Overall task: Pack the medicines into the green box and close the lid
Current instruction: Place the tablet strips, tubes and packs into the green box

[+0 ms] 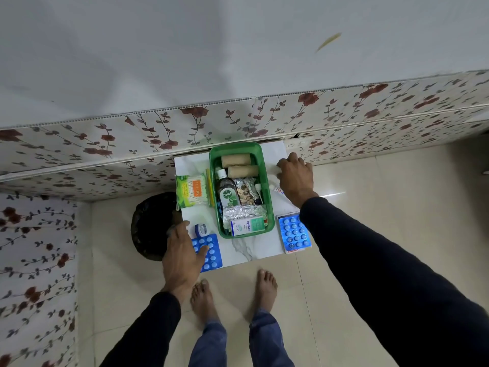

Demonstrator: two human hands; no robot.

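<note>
The green box (266, 181) stands open on a small white marble-top table (248, 250). Inside lie two tan bandage rolls, a Dettol bottle (227, 193), foil strips and a white-green carton (247, 227). My left hand (182, 254) rests with spread fingers on a blue tablet strip (210, 251) at the table's front left, beside a small blue-lidded jar (202, 230). My right hand (296, 176) lies palm-down right of the box, over a small white tube (279, 191); whether it grips the tube is hidden. Another blue tablet strip (293, 233) lies at the front right. No lid is visible.
A pack of cotton buds (191, 192) lies left of the box. A black bin (150, 226) stands on the floor left of the table. A floral-covered bed (238, 123) runs behind the table. My bare feet stand on the tiled floor in front.
</note>
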